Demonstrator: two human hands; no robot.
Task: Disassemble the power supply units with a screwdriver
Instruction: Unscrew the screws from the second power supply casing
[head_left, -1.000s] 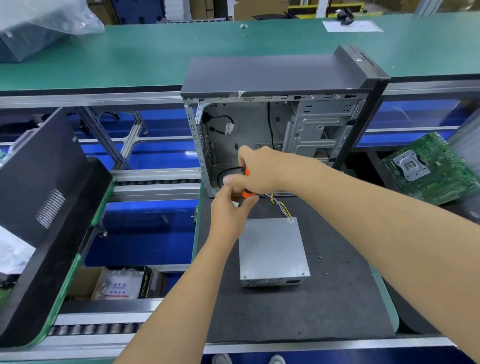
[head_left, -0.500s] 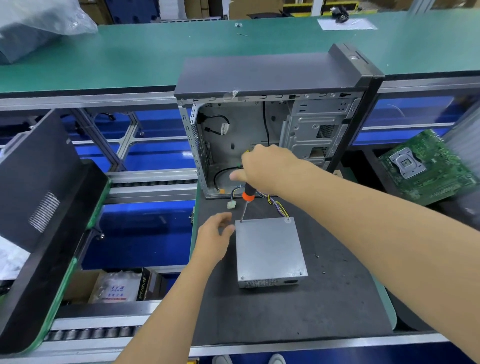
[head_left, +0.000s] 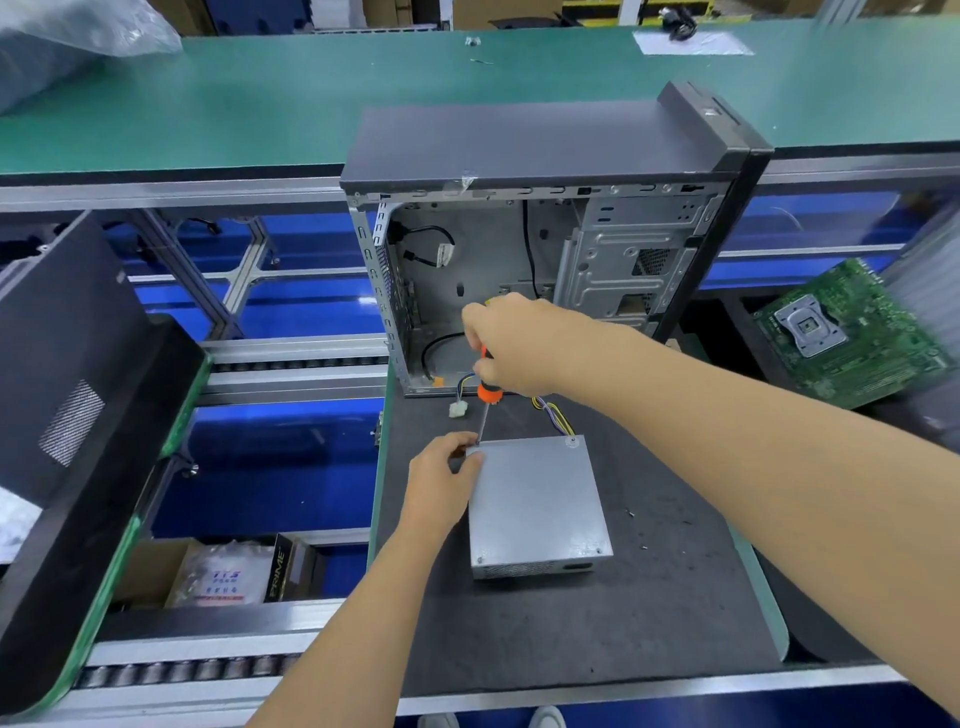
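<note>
A grey metal power supply unit lies flat on the dark mat, its coloured wires running back toward the case. My right hand grips the orange-handled screwdriver, held nearly upright with its tip on the unit's far left corner. My left hand holds that same corner, fingers curled at the edge beside the screwdriver tip.
An open, gutted computer case stands behind the unit. A green motherboard lies at the right. A black panel leans at the left over roller conveyors. A white connector sits near the case. Small screws dot the mat.
My hands came apart from the screwdriver handle; the right hand brought the tip down onto the unit's far left corner, and the left hand moved down to hold that corner.
</note>
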